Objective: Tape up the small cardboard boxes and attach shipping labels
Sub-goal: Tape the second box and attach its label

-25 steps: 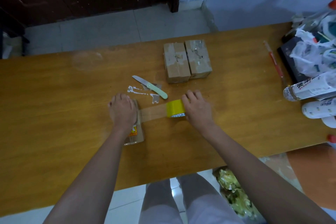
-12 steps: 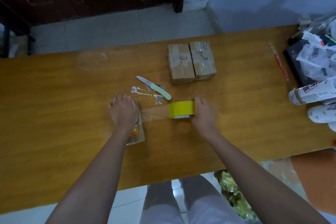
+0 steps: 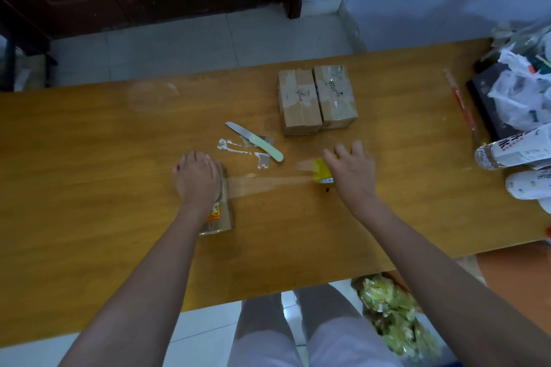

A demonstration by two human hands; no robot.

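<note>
Pulled farther right than a half-second ago, the roll point(image 3: 322, 174) now sits well clear of the box point(image 3: 222, 211), and the tape point(image 3: 268, 185) between them has grown into a long clear band. My right hand point(image 3: 351, 173) lies over the roll with fingers spread and blurred by motion, so I cannot tell whether it truly clamps the roll or only presses it along. My left hand point(image 3: 195, 177) is flat, palm down, pinning the tape's start on the box's far end (the box itself lies near the table's point(image 3: 89, 188) front, its long axis running away from me).

What matters next is the line of that band: it runs left to right, crosswise to the box, stretched just above the wood. A cut looks due, I judge, and the knife point(image 3: 255, 141) lies beyond the band, about midway between my hands, handle toward the right one. That hand is busy with the roll, the left with the box; one must let go. Two taped boxes point(image 3: 317, 98) wait side by side, touching, farther back.
</note>
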